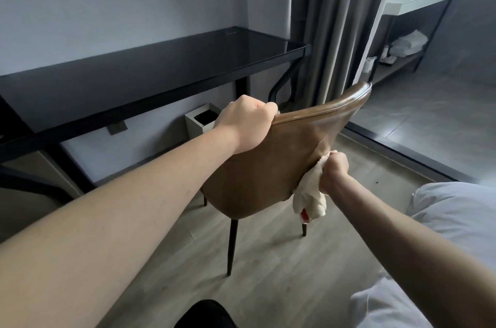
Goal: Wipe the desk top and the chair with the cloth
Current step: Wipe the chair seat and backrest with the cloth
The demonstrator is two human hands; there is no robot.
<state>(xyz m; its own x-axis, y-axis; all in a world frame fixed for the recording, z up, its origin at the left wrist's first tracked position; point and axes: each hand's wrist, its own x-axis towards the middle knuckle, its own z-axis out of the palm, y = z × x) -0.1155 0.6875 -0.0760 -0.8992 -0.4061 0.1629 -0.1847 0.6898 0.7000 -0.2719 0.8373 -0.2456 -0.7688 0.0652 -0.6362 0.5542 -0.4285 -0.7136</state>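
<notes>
- In front of the black glass desk [150,69], the brown chair [268,166] stood on the wood floor [268,274] with its back turned toward you.
- Your left hand [244,126] gripped the top rim of the chair back, fingers curled over the edge.
- Your right hand [334,173] clenched the white cloth [308,198] (a red mark showed near its hanging end) and pressed it against the right edge of the chair back.
- A white bin [198,119] sat under the desk by the wall, with grey curtains [338,18] beyond.
- White bedding [456,220] lay at your right.
</notes>
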